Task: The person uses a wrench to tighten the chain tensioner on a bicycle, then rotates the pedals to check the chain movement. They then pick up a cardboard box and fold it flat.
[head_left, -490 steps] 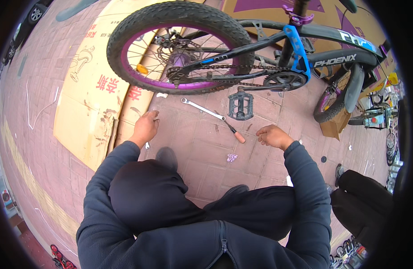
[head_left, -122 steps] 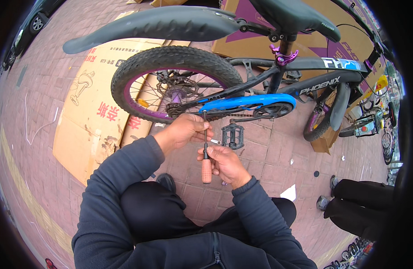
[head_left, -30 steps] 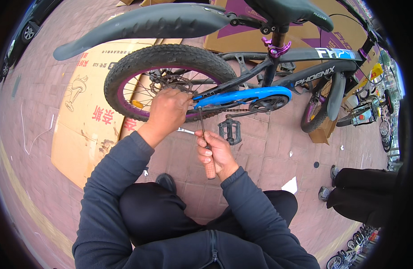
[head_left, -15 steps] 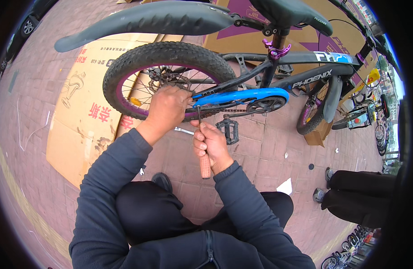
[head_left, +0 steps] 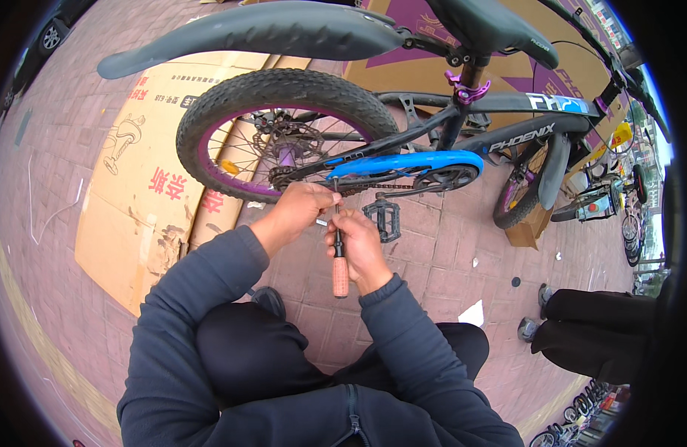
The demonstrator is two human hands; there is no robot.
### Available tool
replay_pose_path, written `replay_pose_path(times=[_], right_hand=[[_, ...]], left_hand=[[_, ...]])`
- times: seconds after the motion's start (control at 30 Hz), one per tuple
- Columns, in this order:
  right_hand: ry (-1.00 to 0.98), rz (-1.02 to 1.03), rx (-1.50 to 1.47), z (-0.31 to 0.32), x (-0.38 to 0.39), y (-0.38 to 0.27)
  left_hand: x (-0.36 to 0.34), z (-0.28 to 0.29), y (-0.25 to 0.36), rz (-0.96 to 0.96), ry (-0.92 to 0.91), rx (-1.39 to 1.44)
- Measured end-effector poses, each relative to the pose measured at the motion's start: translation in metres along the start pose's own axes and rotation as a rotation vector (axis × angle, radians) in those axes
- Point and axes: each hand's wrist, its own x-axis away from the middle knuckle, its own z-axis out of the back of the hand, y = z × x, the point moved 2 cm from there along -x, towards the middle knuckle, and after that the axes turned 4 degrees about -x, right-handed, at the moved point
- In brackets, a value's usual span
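I crouch beside a small black bicycle (head_left: 500, 138) with a blue chain guard (head_left: 403, 162) and a purple-rimmed rear wheel (head_left: 284, 134). My right hand (head_left: 356, 246) grips a screwdriver (head_left: 340, 261) with an orange-brown handle, its shaft pointing up toward the near end of the chain guard. My left hand (head_left: 299, 212) is pinched around the upper shaft near the tip, just below the chain. A black pedal (head_left: 381, 216) hangs right of my hands.
Flattened cardboard boxes (head_left: 146, 186) lie on the brick paving under and left of the wheel. A long grey mudguard (head_left: 247, 33) arches over the wheel. Another person's dark shoes and legs (head_left: 582, 339) are at the right. More bicycles (head_left: 608, 197) stand far right.
My left hand has come down from the wheel hub to the screwdriver shaft. The screwdriver has stayed upright under the chain guard, both hands now close together.
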Motion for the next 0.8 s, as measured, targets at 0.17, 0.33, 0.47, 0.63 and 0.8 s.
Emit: replay_pose_path(times=[0.17, 0.33, 0.47, 0.63, 0.8], right_hand=[[0.104, 0.131, 0.479, 0.001, 0.025, 0.001], [0.205, 0.541, 1.146, -0.006, 0.034, -0.003], [0.232, 0.649, 1.174, -0.007, 0.031, -0.001], [0.163, 0.434, 1.021, -0.005, 0.021, 0.0], [0.036, -0.022, 0.279, -0.001, 0.018, 0.0]], left_hand=[[-0.002, -0.006, -0.006, 0.013, 0.021, 0.11], [0.006, -0.006, 0.018, -0.181, 0.116, -0.497], [0.031, 0.006, 0.054, -0.859, 0.619, -0.987], [0.029, 0.012, 0.07, -0.954, 0.564, -1.124], [0.023, 0.015, 0.067, -0.972, 0.523, -1.139]])
